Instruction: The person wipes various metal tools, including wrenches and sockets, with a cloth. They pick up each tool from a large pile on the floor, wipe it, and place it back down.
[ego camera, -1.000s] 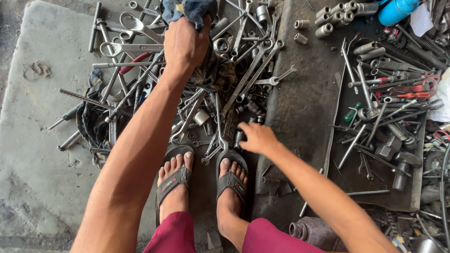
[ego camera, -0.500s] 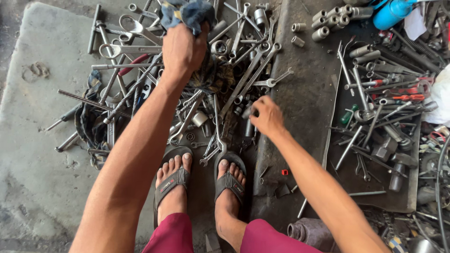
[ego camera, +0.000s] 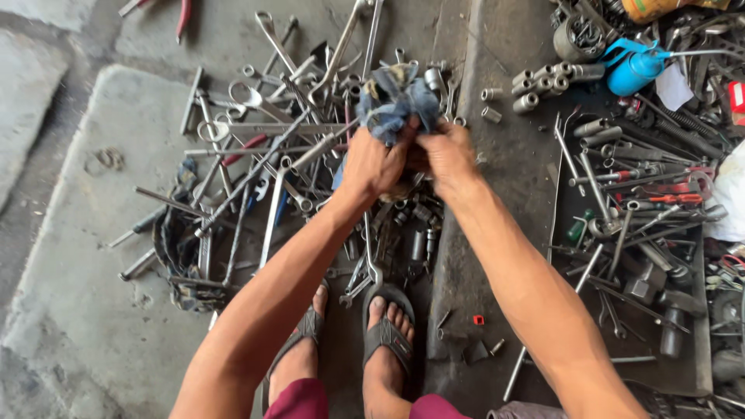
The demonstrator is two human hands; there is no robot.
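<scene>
Above the heap of wrenches (ego camera: 310,155) on the concrete floor (ego camera: 85,310), I am seeing a blue rag (ego camera: 396,97) bunched up between both hands. The left hand (ego camera: 371,164) is gripping the rag from below and to its left, fingers curled tight into the cloth. The right hand (ego camera: 448,155) is pressing in from the right, its fingers also closed around the lower folds, and the two hands are touching each other under the bundle. Whether something small is wrapped inside the cloth I cannot tell. The rag is sticking up and away from the hands, toward the top of the view, its long axis running roughly from the wrists to the far side of the pile, with frayed ends fanning out at the top.

Directly beneath the hands, loose sockets (ego camera: 419,233) and wrench handles are lying crossed over one another. Just to the right of the rag, a row of steel sockets (ego camera: 539,85) is sitting on a dark mat (ego camera: 504,202). Farther right, a blue oil can (ego camera: 632,66) is lying tilted near screwdrivers (ego camera: 644,174) and more tools. To the left of the pile, a dark cloth (ego camera: 174,240) is lying crumpled beside long bars. Near the bottom, I am seeing the person's feet in sandals (ego camera: 388,326), and a small red piece (ego camera: 478,319) on the mat beside them.
</scene>
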